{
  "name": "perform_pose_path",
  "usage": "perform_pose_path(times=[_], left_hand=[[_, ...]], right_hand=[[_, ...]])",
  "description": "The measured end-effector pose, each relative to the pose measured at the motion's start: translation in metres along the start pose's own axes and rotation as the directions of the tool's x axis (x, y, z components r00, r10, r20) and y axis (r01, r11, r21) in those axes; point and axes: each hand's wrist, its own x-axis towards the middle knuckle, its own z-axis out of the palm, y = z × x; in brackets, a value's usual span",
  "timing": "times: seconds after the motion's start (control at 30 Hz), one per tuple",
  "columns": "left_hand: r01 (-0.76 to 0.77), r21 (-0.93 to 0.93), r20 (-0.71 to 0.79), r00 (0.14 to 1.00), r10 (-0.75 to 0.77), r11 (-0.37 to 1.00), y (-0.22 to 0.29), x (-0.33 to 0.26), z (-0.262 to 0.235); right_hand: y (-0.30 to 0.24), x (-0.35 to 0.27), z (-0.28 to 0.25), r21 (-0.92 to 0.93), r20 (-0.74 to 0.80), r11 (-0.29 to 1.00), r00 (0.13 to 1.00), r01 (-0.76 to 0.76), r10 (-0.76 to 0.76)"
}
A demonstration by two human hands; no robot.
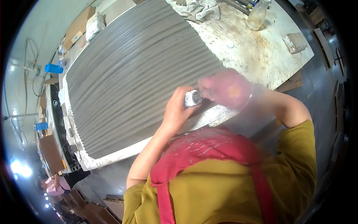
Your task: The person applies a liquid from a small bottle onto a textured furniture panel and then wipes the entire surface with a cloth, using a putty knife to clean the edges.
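My left hand (178, 110) is bare and grips a small silver, box-shaped object (192, 98) at the near edge of a large grey ribbed panel (134, 71). My right hand (225, 87) wears a pink glove and meets the same small object from the right, its fingertips pinching at it. Both hands hover over the panel's front right corner, above the white workbench (257, 56). What the right fingers hold is too small and blurred to name.
A crumpled cloth (199, 10), a clear plastic bottle (256, 16) and a small block (295, 42) lie on the stained bench beyond the panel. Cardboard and a blue box (53, 68) sit at the left. Another person in pink (56, 185) stands at lower left.
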Motion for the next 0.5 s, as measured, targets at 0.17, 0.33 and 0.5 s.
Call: perform_pose_path(times=[0.17, 0.33, 0.5], left_hand=[[0.143, -0.243, 0.020, 0.990, -0.143, 0.959, -0.014, -0.005, 0.003], [0.164, -0.324, 0.039, 0.986, -0.160, 0.932, -0.015, -0.003, 0.008], [0.038, -0.141, 0.011, 0.999, -0.036, 0.989, 0.004, 0.001, 0.007]], right_hand=[[0.003, -0.007, -0.023, 0.258, -0.009, 0.960, 0.993, -0.111, 0.117], [0.010, -0.015, -0.017, 0.298, -0.033, 0.949, 0.992, -0.107, 0.123], [0.009, -0.031, -0.003, -0.014, -0.008, 0.990, 0.990, -0.140, 0.140]])
